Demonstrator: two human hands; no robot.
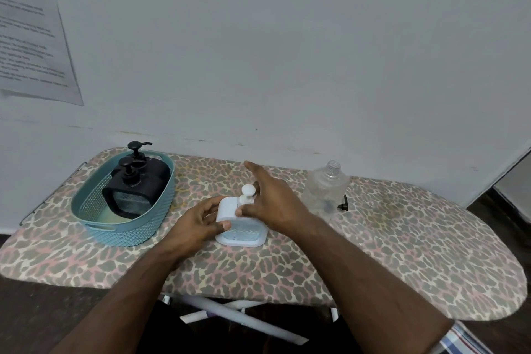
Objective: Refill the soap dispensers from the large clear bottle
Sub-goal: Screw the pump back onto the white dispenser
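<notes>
A white soap dispenser (240, 224) with a round pump knob stands in the middle of the ironing board (402, 253). My left hand (198, 221) grips its left side, thumb across the front. My right hand (273, 198) is at the pump; the thumb touches the pump's base and the fingers stretch out straight behind the knob. The large clear bottle (326, 188) stands uncapped at the right, close behind my right wrist. Its black cap (343, 204) lies beside it. Two black pump dispensers (138, 181) sit in a blue basket (126, 233) at the left.
The board has a leopard-print cover and stands against a pale wall. A printed sheet (31, 34) hangs on the wall at the upper left. The board's white legs (230, 313) show below its front edge, above a dark floor.
</notes>
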